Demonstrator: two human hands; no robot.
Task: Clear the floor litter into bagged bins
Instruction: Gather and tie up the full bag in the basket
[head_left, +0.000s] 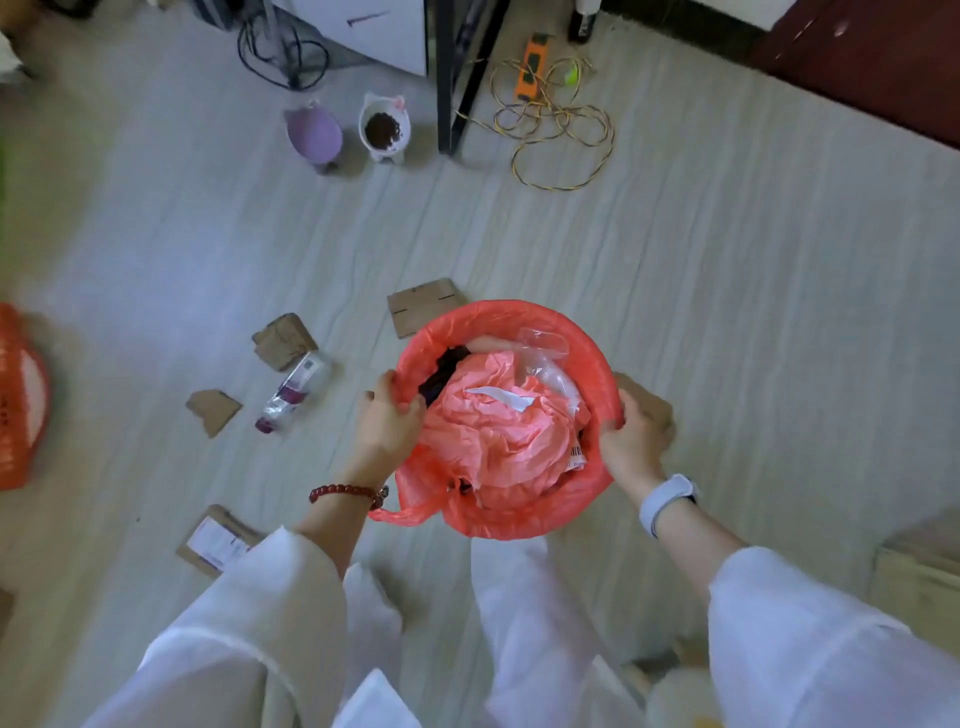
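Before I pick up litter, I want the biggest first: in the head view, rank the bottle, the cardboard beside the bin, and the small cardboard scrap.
1. Cardboard beside the bin, partly hidden.
2. Bottle, similar, so unsure.
3. Small cardboard scrap.

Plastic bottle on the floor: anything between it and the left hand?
Nothing visible. The plastic bottle lies on bare floor left of the left hand, which grips the red-bagged bin's rim.
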